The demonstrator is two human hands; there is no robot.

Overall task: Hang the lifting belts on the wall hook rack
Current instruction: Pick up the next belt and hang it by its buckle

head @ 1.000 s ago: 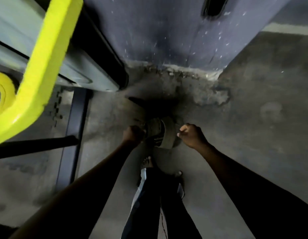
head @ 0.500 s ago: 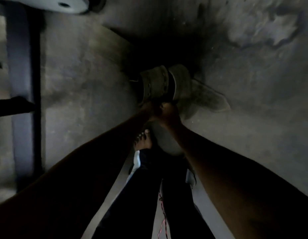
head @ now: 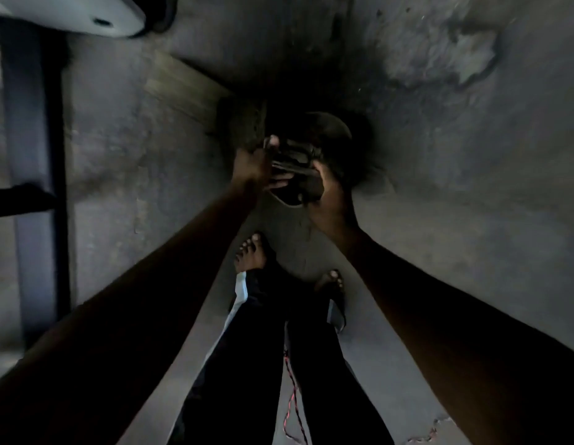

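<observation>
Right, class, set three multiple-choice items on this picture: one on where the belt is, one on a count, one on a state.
1. Where is the lifting belt?
A. Hanging on a wall hook
B. Low over the concrete floor, ahead of the bare feet
C. Draped over a shoulder

2. How many hands are on the belt?
A. None
B. One
C. Two

3. What state is the belt in?
A. Bunched up between the hands
B. Laid out flat and straight
C. Buckled round a waist

Answers:
1 B, since the belt sits just beyond the toes with floor all around and no hook in view.
2 C, since the left hand and the right hand both close on it.
3 A, since its folds are gathered in a clump between the two hands.
</observation>
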